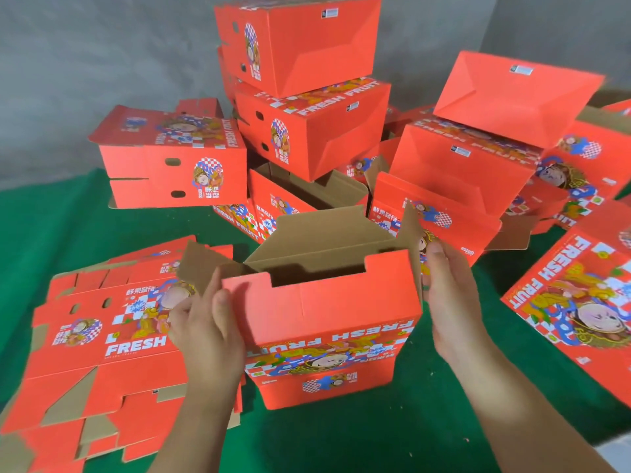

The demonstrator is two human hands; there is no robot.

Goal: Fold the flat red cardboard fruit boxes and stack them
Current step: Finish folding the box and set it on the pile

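A person's two bare hands work on a half-formed red box [327,312] standing on a green-covered counter [61,220], seen from above. The box is in the middle foreground, opened into a tube with its brown inside showing; its top flaps stand up and are not yet folded shut. The left hand [205,322] is at the box's left side, thumb lying on the red front panel and fingers curled round the left edge, so its grip is grasping the box. The right hand [447,295] is against the right side, fingers fairly straight and pressed along the wall near an upright flap; that grip looks released, flat against the cardboard rather than clenched, though the fingertips are partly hidden behind the box. To the left, just beside the left hand, a pile of flat boxes [102,336] lies unfolded, several sheets deep by the look of the layered edges; how many cannot be counted. Behind, a good number of folded boxes [307,131] are heaped, some on their sides or tilted, rising three or so high in the centre stack [297,46], with more on the right [478,158] and one at the far right edge [573,295]. One folded box sits apart on the left [170,165]. Judging from this, the task is well under way: many boxes are formed and piled, if loosely, one is mid-fold, and the flat pile remains to be done, with the current box's flaps to close before it joins the stack.
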